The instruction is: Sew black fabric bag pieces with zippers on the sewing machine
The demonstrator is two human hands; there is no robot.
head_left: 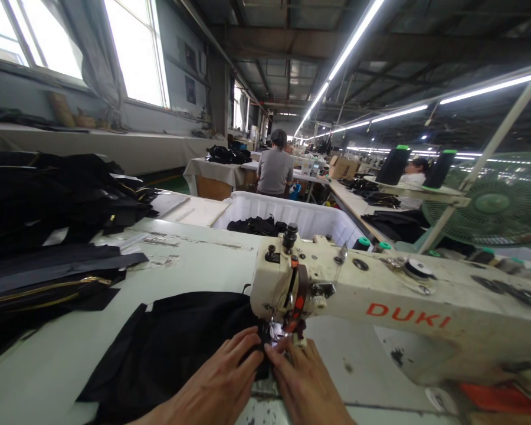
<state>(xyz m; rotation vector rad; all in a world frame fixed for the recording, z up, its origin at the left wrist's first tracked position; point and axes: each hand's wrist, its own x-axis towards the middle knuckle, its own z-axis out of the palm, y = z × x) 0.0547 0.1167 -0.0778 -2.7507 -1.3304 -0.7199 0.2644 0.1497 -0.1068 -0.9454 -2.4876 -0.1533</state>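
A piece of black fabric (172, 336) lies on the sewing machine's pale table, its right edge under the machine head beside the lit presser foot (277, 333). My left hand (225, 372) rests on that edge, fingers bent and close together, gripping the cloth just left of the foot. Right in front of the foot, my right hand (305, 378) pinches the fabric's edge between thumb and fingers. The fingertips of both hands nearly meet there. The cream sewing machine (380, 307) stands over the right hand, hiding part of its fingers.
Black fabric pieces (53, 206), some with gold zippers, are piled at the left. Behind the machine stands a white bin (292, 206) with black cloth inside. Thread cones (393, 165) and a green fan (491, 200) are at the right. A person (275, 168) sits ahead, back turned.
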